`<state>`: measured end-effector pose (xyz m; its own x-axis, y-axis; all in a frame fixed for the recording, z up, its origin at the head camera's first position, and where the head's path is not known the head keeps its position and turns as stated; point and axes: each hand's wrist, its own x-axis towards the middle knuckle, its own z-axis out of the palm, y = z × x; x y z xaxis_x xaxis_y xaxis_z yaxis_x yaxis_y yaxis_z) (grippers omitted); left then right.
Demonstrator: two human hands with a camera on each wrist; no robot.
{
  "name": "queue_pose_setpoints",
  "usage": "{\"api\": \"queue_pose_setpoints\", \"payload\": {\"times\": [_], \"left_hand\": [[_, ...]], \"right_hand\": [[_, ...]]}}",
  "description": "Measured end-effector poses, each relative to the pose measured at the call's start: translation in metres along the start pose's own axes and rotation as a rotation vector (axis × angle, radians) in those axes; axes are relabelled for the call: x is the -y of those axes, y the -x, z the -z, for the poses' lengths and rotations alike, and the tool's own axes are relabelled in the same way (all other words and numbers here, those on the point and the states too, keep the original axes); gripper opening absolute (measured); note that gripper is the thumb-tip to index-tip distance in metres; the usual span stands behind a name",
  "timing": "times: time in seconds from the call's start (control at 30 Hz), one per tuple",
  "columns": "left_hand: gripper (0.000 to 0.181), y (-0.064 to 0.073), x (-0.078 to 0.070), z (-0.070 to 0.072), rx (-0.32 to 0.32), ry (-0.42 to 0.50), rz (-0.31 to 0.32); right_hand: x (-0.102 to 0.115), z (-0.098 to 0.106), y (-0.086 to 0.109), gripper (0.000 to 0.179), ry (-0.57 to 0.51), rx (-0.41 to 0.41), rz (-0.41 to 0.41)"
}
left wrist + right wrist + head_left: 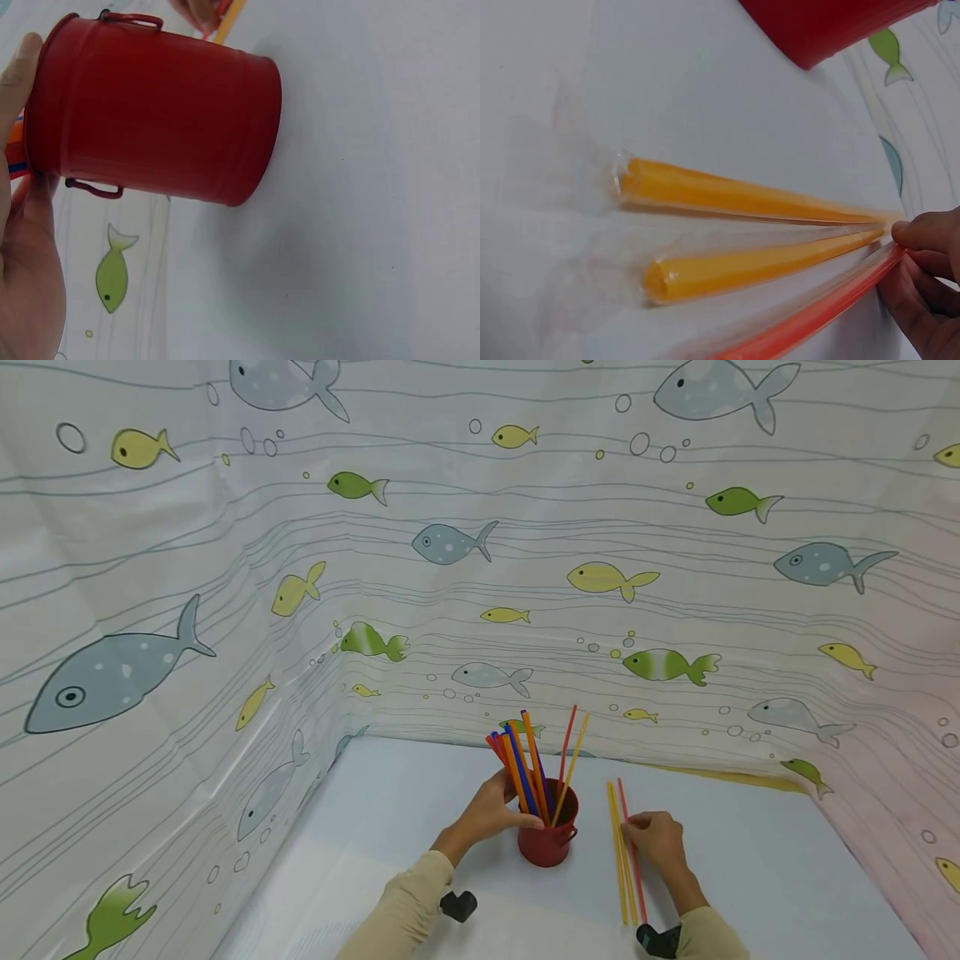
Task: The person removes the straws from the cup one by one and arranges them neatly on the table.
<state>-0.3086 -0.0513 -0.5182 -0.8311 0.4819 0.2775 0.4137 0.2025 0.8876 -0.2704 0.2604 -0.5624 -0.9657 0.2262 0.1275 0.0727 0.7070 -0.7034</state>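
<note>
A red metal bucket (546,847) with small side handles stands on the white table, holding several orange, blue, red and yellow straws (525,768). My left hand (491,810) grips it at the rim, thumb in front and fingers behind the leaning straws. In the left wrist view the bucket (157,109) fills the middle, with the thumb along its rim. To the right, two yellow straws (619,860) in clear wrappers lie side by side. My right hand (660,843) pinches a wrapped red straw (810,319) beside them, near its upper part.
White cloth with printed fish (450,543) rises behind and at both sides of the table (375,827). A yellowish strip (727,777) runs along the table's back right edge. Dark wrist-mounted pieces (459,906) show at both sleeves.
</note>
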Motion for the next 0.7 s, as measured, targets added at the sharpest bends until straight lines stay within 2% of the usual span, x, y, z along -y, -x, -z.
{"api": "queue_pose_setpoints", "payload": {"times": [0.7], "left_hand": [[0.078,0.0008,-0.0022,0.0002,-0.002,0.002,0.021]], "right_hand": [[0.0020,-0.0025,-0.0018,0.023,0.000,0.015,-0.006]]}}
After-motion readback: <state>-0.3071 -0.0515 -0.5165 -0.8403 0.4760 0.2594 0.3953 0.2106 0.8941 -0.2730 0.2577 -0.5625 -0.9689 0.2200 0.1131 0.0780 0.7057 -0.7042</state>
